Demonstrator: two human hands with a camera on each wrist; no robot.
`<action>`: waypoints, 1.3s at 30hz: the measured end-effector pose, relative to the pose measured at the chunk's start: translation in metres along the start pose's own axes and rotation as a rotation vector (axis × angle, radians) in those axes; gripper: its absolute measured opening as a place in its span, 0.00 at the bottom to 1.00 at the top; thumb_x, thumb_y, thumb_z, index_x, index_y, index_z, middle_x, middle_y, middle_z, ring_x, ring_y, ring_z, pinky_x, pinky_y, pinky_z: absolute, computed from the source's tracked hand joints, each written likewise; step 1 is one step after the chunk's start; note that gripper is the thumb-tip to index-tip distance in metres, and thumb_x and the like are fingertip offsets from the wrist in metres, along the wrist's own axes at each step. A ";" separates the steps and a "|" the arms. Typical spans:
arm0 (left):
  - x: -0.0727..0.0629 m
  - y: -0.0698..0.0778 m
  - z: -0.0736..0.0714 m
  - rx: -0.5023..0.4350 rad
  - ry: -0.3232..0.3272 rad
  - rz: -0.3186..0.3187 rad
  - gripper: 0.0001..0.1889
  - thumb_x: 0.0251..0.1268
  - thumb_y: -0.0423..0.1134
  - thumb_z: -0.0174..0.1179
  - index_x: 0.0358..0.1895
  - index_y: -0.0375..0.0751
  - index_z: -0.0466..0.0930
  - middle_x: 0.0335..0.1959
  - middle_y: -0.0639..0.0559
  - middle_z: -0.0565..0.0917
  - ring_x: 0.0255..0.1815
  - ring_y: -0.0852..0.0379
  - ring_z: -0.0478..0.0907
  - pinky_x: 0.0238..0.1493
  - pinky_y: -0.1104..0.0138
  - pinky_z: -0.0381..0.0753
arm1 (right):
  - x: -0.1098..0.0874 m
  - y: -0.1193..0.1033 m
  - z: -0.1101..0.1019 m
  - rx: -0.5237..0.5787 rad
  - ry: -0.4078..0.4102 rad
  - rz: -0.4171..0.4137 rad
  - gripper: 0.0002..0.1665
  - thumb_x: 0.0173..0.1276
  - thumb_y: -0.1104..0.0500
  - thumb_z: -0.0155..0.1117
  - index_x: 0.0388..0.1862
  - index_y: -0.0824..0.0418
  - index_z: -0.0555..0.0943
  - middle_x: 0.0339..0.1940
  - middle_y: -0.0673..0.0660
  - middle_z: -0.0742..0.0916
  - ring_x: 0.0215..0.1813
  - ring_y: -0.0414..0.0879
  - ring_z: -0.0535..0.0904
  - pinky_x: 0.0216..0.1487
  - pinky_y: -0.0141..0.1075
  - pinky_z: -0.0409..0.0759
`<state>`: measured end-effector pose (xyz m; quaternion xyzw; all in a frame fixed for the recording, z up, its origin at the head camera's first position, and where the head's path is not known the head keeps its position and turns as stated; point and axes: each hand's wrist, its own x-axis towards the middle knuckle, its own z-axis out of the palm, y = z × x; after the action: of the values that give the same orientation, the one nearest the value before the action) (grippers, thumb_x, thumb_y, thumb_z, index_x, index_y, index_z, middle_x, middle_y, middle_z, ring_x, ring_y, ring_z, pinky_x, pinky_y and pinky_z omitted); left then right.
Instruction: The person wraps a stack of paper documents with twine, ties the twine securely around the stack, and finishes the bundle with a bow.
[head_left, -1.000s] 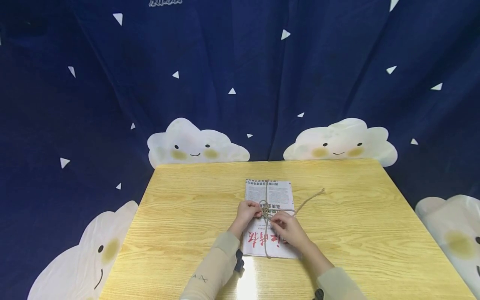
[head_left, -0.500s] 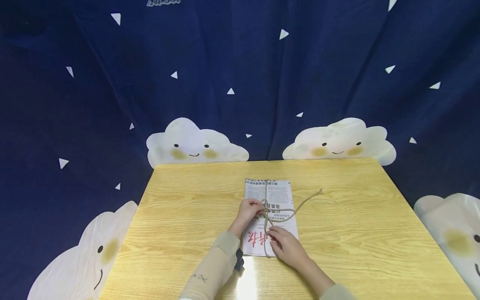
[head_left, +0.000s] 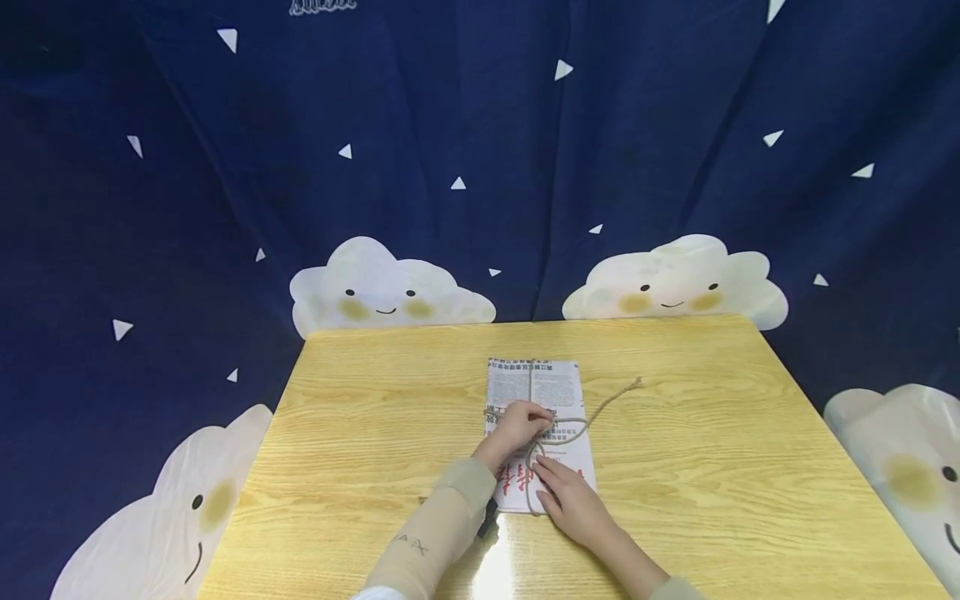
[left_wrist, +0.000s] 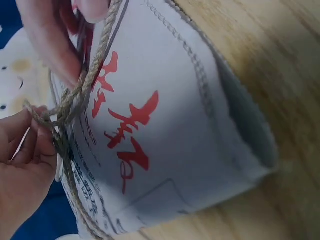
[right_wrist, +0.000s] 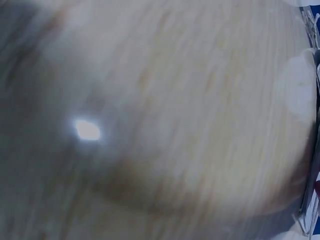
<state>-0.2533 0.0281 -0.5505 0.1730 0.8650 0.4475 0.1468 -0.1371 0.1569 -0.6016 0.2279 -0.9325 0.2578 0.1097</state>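
Note:
A folded newspaper bundle lies on the table, bound crosswise with brown twine. Over its middle, my left hand pinches a small loop of the twine at the knot, as the left wrist view shows. My right hand lies nearer to me on the bundle's lower right part, fingers extended and thumb apart. Its fingertip touches a strand running from the knot. One twine end trails off the bundle to the right. In the head view my left hand hides the knot.
The wooden table spreads around the bundle, with its far edge against a dark blue curtain printed with clouds and triangles. In the right wrist view mostly blurred tabletop shows, with the bundle's edge at the right.
My left hand has moved right, from beside the knot to over it. My right hand has moved from the knot toward me, and the twine at the right now forms a wider bend.

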 end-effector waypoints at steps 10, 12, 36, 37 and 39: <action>0.008 -0.001 0.012 0.390 -0.128 0.114 0.09 0.53 0.31 0.62 0.18 0.40 0.78 0.16 0.58 0.73 0.20 0.65 0.65 0.24 0.76 0.66 | -0.002 0.003 0.003 0.011 0.021 -0.032 0.26 0.59 0.60 0.64 0.56 0.66 0.75 0.58 0.61 0.77 0.60 0.54 0.72 0.61 0.47 0.68; 0.009 -0.002 0.013 0.448 -0.145 0.129 0.13 0.53 0.31 0.61 0.14 0.41 0.73 0.13 0.58 0.70 0.18 0.64 0.63 0.22 0.76 0.65 | -0.002 0.003 0.004 0.009 0.020 -0.032 0.26 0.59 0.60 0.64 0.56 0.66 0.75 0.58 0.61 0.77 0.60 0.54 0.71 0.61 0.47 0.68; -0.005 -0.030 0.008 -0.040 0.296 0.173 0.07 0.54 0.29 0.59 0.36 0.34 0.84 0.30 0.47 0.83 0.30 0.60 0.77 0.32 0.74 0.77 | 0.023 0.016 -0.001 0.308 0.294 0.212 0.06 0.57 0.68 0.64 0.32 0.60 0.78 0.28 0.48 0.81 0.30 0.37 0.75 0.32 0.32 0.77; -0.006 -0.032 0.007 -0.063 0.320 0.168 0.07 0.54 0.29 0.60 0.36 0.34 0.84 0.29 0.47 0.83 0.29 0.59 0.76 0.31 0.74 0.77 | 0.025 0.019 -0.003 0.341 0.293 0.239 0.05 0.59 0.68 0.63 0.32 0.60 0.78 0.26 0.48 0.81 0.28 0.36 0.74 0.28 0.31 0.77; -0.006 -0.036 0.005 -0.082 0.362 0.161 0.07 0.54 0.30 0.60 0.36 0.34 0.84 0.29 0.47 0.83 0.29 0.60 0.76 0.31 0.74 0.77 | 0.029 0.024 -0.008 0.407 0.298 0.289 0.02 0.61 0.67 0.61 0.33 0.62 0.79 0.25 0.50 0.81 0.25 0.36 0.72 0.25 0.29 0.75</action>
<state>-0.2516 0.0092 -0.5826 0.1522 0.8418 0.5163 -0.0404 -0.1734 0.1685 -0.5956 0.0696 -0.8579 0.4834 0.1596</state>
